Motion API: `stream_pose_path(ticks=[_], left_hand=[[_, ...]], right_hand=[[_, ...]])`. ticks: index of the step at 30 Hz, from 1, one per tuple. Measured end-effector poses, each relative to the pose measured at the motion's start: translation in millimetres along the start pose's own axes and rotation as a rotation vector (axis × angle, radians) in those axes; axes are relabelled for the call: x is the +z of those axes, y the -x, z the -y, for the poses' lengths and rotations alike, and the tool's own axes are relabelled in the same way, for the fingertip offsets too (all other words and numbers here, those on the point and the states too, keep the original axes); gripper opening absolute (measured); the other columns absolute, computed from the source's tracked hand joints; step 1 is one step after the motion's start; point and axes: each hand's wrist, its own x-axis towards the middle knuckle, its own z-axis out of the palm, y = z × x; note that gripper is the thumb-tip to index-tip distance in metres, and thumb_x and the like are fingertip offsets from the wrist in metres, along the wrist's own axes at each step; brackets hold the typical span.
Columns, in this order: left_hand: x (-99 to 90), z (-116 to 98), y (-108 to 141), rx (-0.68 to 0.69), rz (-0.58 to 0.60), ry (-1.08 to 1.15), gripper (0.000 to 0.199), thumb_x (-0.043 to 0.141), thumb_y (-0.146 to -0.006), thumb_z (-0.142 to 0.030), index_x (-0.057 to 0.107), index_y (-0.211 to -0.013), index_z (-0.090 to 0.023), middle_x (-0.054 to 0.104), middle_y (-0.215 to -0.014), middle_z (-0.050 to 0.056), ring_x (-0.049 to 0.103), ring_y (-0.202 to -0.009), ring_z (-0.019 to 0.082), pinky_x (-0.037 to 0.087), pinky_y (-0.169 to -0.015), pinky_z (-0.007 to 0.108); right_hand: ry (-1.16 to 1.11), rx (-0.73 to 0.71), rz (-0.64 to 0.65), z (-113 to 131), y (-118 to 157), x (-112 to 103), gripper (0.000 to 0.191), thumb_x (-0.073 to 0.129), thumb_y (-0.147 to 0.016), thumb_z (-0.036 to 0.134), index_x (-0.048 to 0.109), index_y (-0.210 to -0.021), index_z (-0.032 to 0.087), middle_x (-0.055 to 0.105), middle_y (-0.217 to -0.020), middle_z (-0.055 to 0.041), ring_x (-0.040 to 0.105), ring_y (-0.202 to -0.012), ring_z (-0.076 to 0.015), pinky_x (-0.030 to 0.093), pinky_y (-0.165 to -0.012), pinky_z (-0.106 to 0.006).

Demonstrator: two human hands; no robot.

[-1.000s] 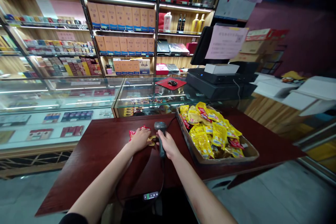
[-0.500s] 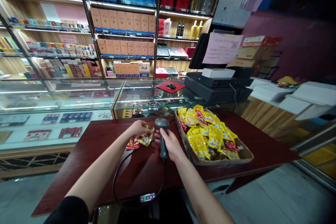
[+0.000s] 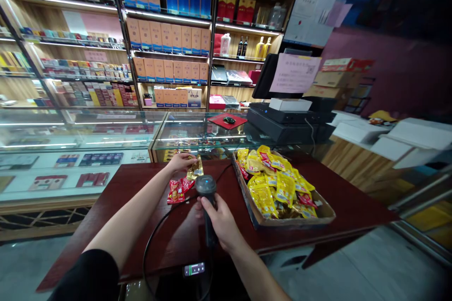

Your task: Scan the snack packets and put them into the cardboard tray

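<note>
My left hand pinches a gold snack packet by its edge, lifted a little over the dark red table. Just below it lie red snack packets on the tabletop. Wrapped around the handle of a dark barcode scanner is my right hand; the scanner's head points away from me, toward the packets. A black cable loops from it across the table. To the right stands a shallow cardboard box heaped with yellow, gold and red snack packets.
Behind the table runs a glass display counter with a mouse on a red pad. A black monitor and till stand behind the box. A small lit device sits at the table's near edge.
My left hand has raised the gold packet away from the red ones and farther back. My right hand has brought the scanner nearer to me and slightly left.
</note>
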Motion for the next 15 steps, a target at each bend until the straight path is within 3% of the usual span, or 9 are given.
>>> stream_pose_path(ticks=[15], left_hand=[[-2.3,4.1,-5.5,0.010,0.026,-0.026,0.059,0.083,-0.049,-0.052,0.070,-0.092,-0.015,0.064,-0.069,0.000,0.055,-0.055,0.009,0.043,-0.052,0.022]], right_hand=[[0.002,0.006,0.021,1.7,4.0,3.3,0.050,0.066,-0.075,0.055,0.057,-0.105,0.016,0.070,-0.088,-0.0071,0.065,-0.065,-0.0143,0.051,-0.059,-0.026]])
